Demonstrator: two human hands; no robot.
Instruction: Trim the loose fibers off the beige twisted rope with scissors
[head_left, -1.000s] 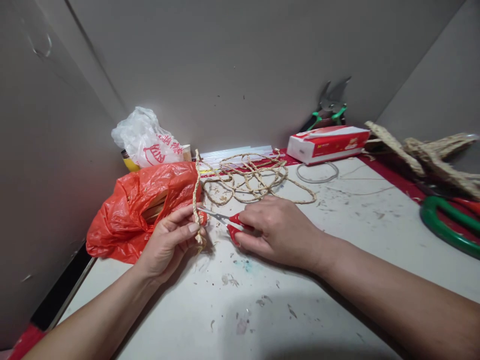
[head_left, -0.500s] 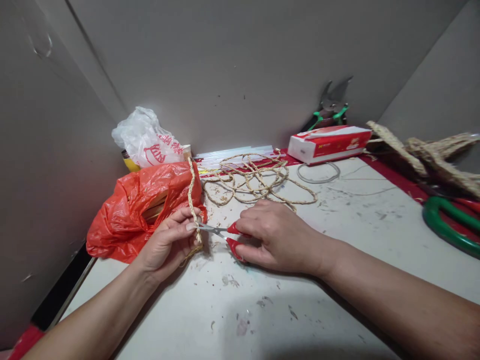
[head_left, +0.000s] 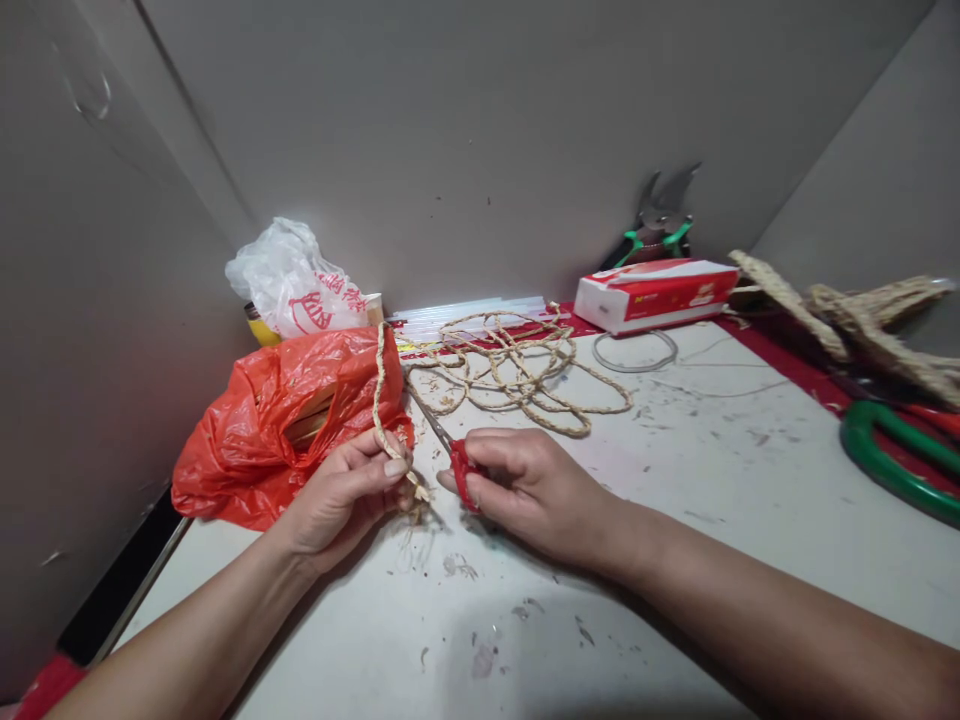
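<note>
Closed in the curled right hand [head_left: 544, 492], red-handled metal scissors [head_left: 463, 475] have swung off the pale braided straw cord [head_left: 379, 380], leaving its near end clear, pinched in the left hand [head_left: 334, 505] to their left.

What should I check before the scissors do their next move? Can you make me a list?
1. Rope held: ok, the left hand pinches it near its end.
2. Scissors held: ok, the right hand has the red handles.
3. Blades away from the left fingers: ok, there's a gap.
4. Rope end neat: not ok, loose strands stick out.
5. Loops untangled: not ok, they cross each other.
6. Tips off the red bag: cannot tell, they look very near.
</note>
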